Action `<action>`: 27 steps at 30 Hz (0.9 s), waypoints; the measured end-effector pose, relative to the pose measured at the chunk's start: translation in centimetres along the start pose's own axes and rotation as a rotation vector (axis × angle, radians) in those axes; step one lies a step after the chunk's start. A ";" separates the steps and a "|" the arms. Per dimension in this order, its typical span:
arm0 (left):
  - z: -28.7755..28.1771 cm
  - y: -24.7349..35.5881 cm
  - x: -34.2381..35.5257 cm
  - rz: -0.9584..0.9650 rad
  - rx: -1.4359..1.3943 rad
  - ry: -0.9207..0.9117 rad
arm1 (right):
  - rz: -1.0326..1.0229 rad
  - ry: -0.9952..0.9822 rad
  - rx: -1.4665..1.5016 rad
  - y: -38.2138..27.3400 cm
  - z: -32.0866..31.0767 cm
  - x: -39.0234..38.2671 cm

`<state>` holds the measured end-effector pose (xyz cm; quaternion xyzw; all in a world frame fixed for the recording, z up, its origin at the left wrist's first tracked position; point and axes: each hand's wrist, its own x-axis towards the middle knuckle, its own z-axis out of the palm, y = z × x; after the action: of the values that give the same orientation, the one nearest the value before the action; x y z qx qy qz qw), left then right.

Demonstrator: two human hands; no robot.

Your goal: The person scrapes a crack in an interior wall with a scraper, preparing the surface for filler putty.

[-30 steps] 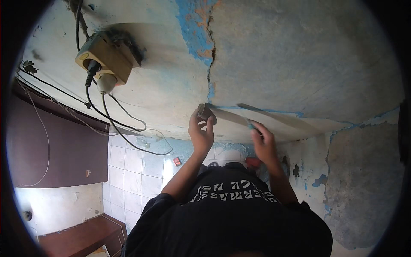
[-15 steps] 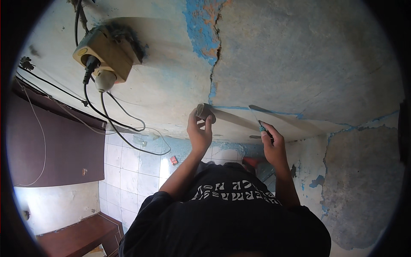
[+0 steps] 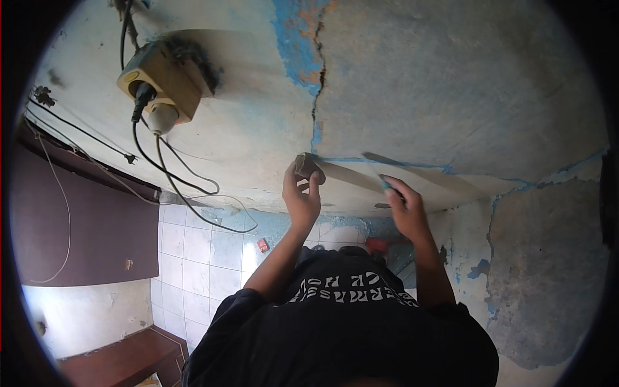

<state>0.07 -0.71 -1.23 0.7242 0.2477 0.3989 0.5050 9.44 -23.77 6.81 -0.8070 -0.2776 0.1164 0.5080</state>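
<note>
In front of the wall (image 3: 412,77), my left hand (image 3: 301,201) is closed around a small grey-brown cup-like piece (image 3: 311,169), held up beside the lower end of a crack (image 3: 314,109). Its exact kind does not show. My right hand (image 3: 409,209) grips a thin-bladed tool (image 3: 385,184) with a green handle, the blade pointing up and left toward a blue line of exposed paint (image 3: 345,160). Motion blurs that blade, so I cannot tell whether it touches the wall. The two hands are apart.
A yellowed socket box (image 3: 164,80) with two plugs juts from the wall at upper left, its black cable (image 3: 169,177) looping down. Below lie a tiled floor (image 3: 193,248) and a small red packet (image 3: 262,245). Brown furniture (image 3: 122,355) stands lower left.
My right hand and its tool have shifted a little up and left, and the blade is now blurred. My left hand keeps its hold almost unmoved. The view has tilted slightly.
</note>
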 end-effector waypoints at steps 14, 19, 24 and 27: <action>-0.7 -0.8 -0.1 0.008 -0.022 -0.007 | 0.013 0.066 -0.064 -0.9 1.5 -0.3; -0.6 -0.8 0.2 0.008 -0.027 0.003 | 0.021 0.068 -0.024 -0.6 0.9 -0.4; -0.3 -0.9 0.6 0.001 -0.034 0.012 | -0.106 0.073 -0.108 -1.1 3.7 0.5; -0.4 -0.3 0.4 0.004 -0.040 0.004 | -0.119 0.063 -0.113 -1.3 3.7 -0.3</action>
<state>-0.02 -0.09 -1.32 0.7136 0.2393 0.4064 0.5180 7.04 -20.67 6.27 -0.8199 -0.3151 0.0448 0.4760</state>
